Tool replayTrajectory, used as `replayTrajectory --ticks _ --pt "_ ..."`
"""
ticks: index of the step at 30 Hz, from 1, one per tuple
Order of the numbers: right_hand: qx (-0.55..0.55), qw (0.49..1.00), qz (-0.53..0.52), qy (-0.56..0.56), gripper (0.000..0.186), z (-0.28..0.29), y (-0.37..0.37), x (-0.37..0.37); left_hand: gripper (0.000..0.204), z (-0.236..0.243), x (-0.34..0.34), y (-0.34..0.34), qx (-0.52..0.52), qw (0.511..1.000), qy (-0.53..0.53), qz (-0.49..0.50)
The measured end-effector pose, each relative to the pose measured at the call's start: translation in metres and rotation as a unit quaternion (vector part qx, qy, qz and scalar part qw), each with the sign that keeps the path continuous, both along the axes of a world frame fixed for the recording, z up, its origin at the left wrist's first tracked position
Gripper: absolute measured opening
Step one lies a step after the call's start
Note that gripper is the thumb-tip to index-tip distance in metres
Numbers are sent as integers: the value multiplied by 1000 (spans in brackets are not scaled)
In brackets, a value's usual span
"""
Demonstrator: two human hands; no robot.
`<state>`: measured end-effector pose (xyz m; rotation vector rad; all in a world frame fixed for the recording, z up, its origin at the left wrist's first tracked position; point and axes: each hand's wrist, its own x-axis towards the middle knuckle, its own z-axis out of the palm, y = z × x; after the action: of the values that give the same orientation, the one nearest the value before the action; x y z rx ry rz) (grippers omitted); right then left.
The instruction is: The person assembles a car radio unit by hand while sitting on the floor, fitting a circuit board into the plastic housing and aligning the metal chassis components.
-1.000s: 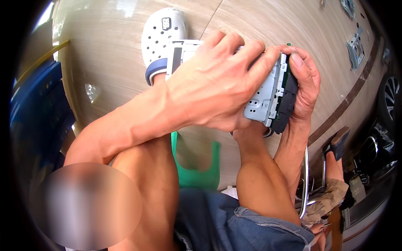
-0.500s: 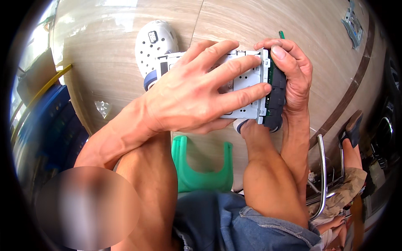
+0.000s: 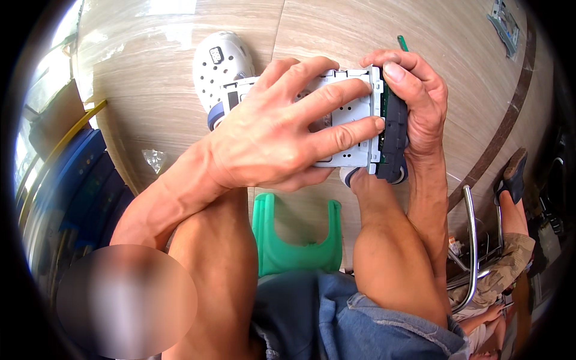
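Observation:
Between my hands, above the floor, is an electronic unit with a silver metal case point(image 3: 355, 144). A dark plastic front panel point(image 3: 393, 135) and a strip of green circuit board point(image 3: 384, 102) run along its right end. My left hand point(image 3: 273, 135) lies across the case with fingers spread, the fingertips pressing on it near the flanged right edge; its thumb is hidden. Around the panel end, my right hand point(image 3: 423, 99) is closed, its thumb at the upper corner and other fingers partly hidden behind.
A green plastic stool point(image 3: 297, 255) is below between my legs. White clogs point(image 3: 219, 66) are on my feet. On the floor lie a metal bracket point(image 3: 505, 33), a green-handled tool point(image 3: 402, 43) and clear plastic point(image 3: 154, 159). Blue bins point(image 3: 69, 174) stand left; a chrome chair frame point(image 3: 471, 252) and another person are right.
The view has shifted slightly. Both hands keep the same hold on the unit, with hardly any movement.

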<state>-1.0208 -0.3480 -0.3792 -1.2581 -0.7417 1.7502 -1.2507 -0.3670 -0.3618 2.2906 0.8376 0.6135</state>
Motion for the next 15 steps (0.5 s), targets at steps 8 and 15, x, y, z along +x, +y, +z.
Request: replayTrajectory --ticks 8,15 --pt "26 1000 5 -7 14 -1 -4 2 85 -2 2 -3 -7 1000 2 -5" --pt "50 999 10 -11 14 -2 -5 2 88 -6 2 -3 -1 1000 -16 -14"
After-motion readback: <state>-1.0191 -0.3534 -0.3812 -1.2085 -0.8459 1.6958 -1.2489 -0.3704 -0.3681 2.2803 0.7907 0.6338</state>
